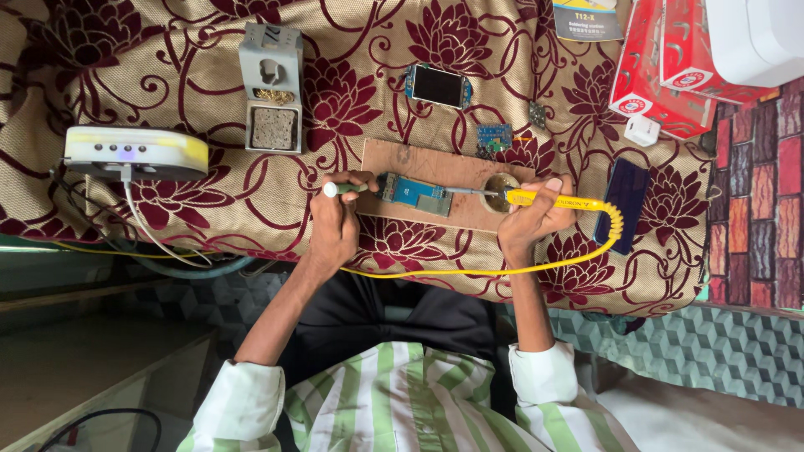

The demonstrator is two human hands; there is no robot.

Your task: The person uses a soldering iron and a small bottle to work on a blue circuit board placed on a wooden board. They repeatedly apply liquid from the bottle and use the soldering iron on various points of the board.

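Observation:
A blue circuit board [410, 191] lies on a brown wooden board [419, 163] set on a maroon floral cloth [209, 201]. My left hand [335, 224] grips a thin green-and-white-handled tool [345, 189] whose end rests at the circuit board's left edge. My right hand [534, 216] holds a yellow soldering iron [557, 201]. Its metal tip [469, 192] points left and reaches the circuit board's right edge. A small round tin [501, 186] sits just behind the iron, by my right hand's fingers.
A white and yellow soldering station [134, 151] sits at the left, with a grey iron stand [270, 84] behind it. A small display module [438, 85], a little blue board [494, 136], a dark flat panel [621, 205] and red boxes [662, 67] lie around. The yellow cord [469, 272] loops along the cloth's near edge.

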